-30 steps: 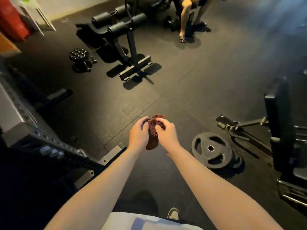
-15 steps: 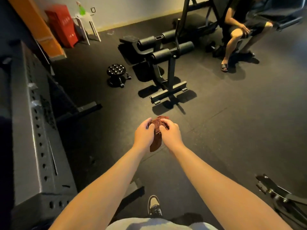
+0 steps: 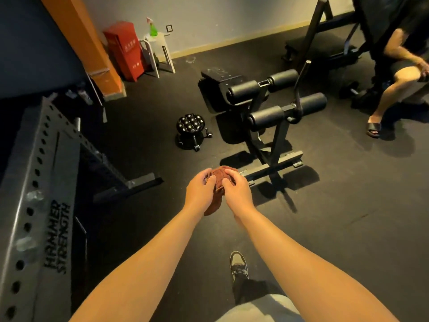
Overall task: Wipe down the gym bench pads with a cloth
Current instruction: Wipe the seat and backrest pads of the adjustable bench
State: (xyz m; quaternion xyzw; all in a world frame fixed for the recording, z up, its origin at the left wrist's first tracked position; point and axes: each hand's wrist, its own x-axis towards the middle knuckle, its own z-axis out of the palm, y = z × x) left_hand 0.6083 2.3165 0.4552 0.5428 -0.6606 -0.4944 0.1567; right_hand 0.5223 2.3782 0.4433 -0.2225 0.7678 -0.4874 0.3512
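A bunched reddish-brown cloth (image 3: pixel 219 180) is held in front of me by both hands. My left hand (image 3: pixel 199 191) grips its left side and my right hand (image 3: pixel 236 189) pinches its right side; the cloth's lower end hangs down between my wrists. Ahead stands a black bench machine with a flat pad (image 3: pixel 220 79) and black roller pads (image 3: pixel 267 116) on a steel frame (image 3: pixel 274 166). Another dark bench (image 3: pixel 325 48) sits at the back right. The cloth touches no pad.
A grey power rack upright (image 3: pixel 46 205) fills the left side. A small black wheeled stool (image 3: pixel 190 131) stands on the rubber floor (image 3: pixel 336 205). A person sits at the right (image 3: pixel 394 73). A white stool with a green spray bottle (image 3: pixel 152 29) and a red box (image 3: pixel 125 49) are by the wall.
My view has swung up and left, bringing the roller-pad bench closer and losing the weight plate. Both hands keep working the cloth, now bunched tighter.
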